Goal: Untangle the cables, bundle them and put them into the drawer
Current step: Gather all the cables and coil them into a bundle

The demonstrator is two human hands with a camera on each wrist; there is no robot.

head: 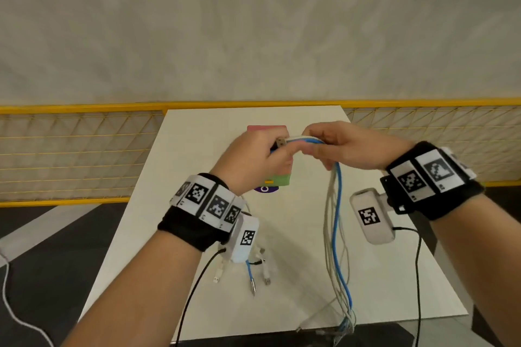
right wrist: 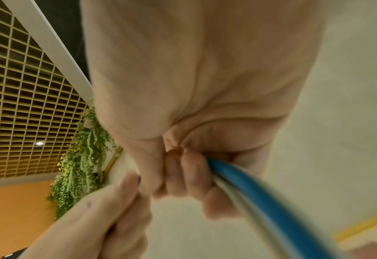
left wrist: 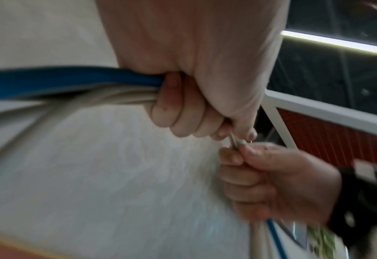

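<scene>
Both hands are raised above the white table [head: 197, 149], close together. The left hand [head: 253, 159] clenches around the bundle of cables [head: 335, 220], a metal plug sticking out by its thumb. The right hand [head: 346, 149] grasps the same bundle just beside it. From the right hand the blue cable [head: 337, 234] and the white ones hang down, past the table's near edge. Loose plug ends [head: 253, 276] lie under the left wrist. The small drawer box [head: 277, 177] stands behind the hands, mid-table, with free surface on both sides.
</scene>
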